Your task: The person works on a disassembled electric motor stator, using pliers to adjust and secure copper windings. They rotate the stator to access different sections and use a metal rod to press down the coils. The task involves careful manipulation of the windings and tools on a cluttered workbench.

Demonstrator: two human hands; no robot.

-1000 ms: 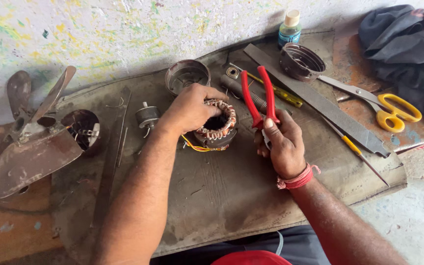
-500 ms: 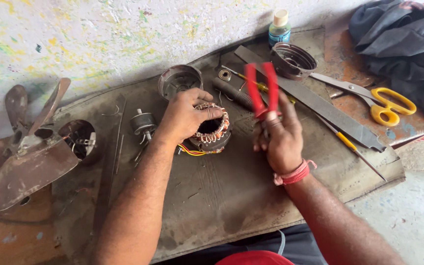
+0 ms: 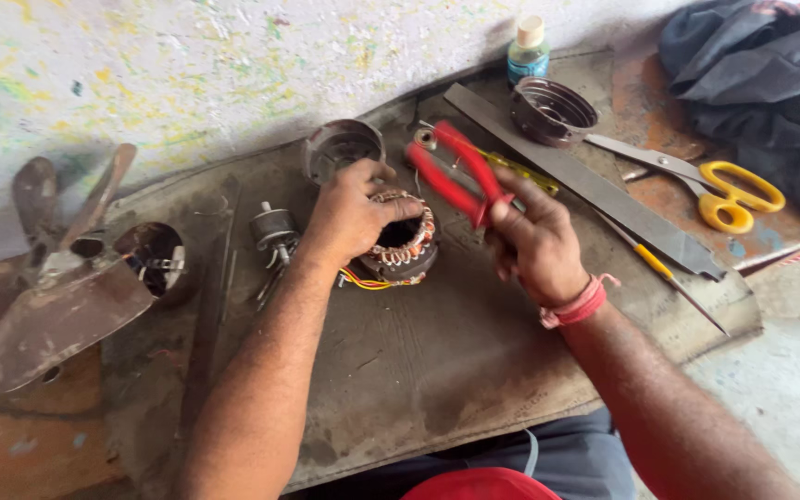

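At frame centre, the left hand (image 3: 349,211) grips the round copper-wound motor stator (image 3: 404,243), its windings intact, while the right hand (image 3: 537,243) clenches red-handled pliers (image 3: 456,178) raised just beside it.

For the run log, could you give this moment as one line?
left hand: grips stator | right hand: holds red pliers | scissors: aside

One stator (image 3: 403,243), one pliers (image 3: 456,176), perhaps two housings (image 3: 552,111).

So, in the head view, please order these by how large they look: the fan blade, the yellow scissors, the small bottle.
1. Fan blade, clearly largest.
2. Yellow scissors.
3. Small bottle, smallest, though it stands farthest from the camera.
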